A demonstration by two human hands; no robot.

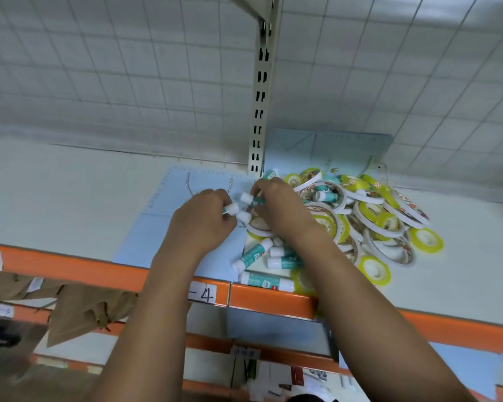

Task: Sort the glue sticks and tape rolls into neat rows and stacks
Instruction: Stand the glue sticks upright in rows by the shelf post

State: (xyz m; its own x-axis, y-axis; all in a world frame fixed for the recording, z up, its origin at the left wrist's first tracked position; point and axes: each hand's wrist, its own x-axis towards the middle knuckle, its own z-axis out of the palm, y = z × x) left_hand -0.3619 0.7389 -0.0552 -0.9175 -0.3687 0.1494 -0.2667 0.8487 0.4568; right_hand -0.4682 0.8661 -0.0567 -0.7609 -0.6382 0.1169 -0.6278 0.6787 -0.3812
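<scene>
Left hand (201,220) is curled tight round glue sticks (233,209). Two white caps poke out of the fist to the right; bodies hidden, count unsure. Right hand (279,211) pinches one glue stick (256,201) by its teal barrel, cap pointing left and a bit far, toward the left fist. The hands meet over the blue bag (157,236), which lies flat on the shelf (55,198) just left of the heap.

Loose sticks (253,254): about four lie near the orange edge (70,265), partly under the right forearm. Long axes run mostly left-right, caps left; the nearest lies along the edge. One more, the ringed stick (325,195), sits inside a roll in the heap. A far stick (270,174) lies by the post (259,111).

Tape rolls (375,221) are a jumbled heap on the right, some flat, some tilted, overlapping. Yellow rolls (426,240) at the near-right fringe lie flat.

Handling, a guess:
- **Sticks:** light, rigid, smooth plastic, and will roll if laid sideways. Take by mid-barrel, not the cap, which could pull off.
- **Rolls:** light, stiff rings, though thin ones may flex. Pinch through the core or by the rim, and stack flat.

No row or stack visible yet.
</scene>
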